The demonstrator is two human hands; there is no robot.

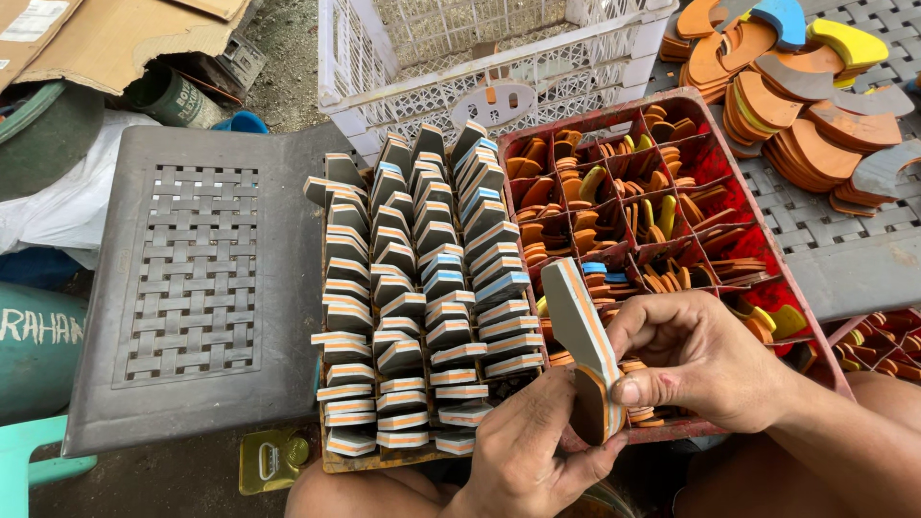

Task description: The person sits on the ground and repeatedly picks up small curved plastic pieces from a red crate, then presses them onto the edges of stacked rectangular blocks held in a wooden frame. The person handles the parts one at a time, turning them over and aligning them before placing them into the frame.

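Both hands, left and right, low centre of frame, fingers curled, together pinch one layered foam sole piece upright above one red divided crate.

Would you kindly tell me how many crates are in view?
2 clearly: a white crate at top centre, and a red divided crate right of the stacked soles. A red corner at the right edge may be a third.
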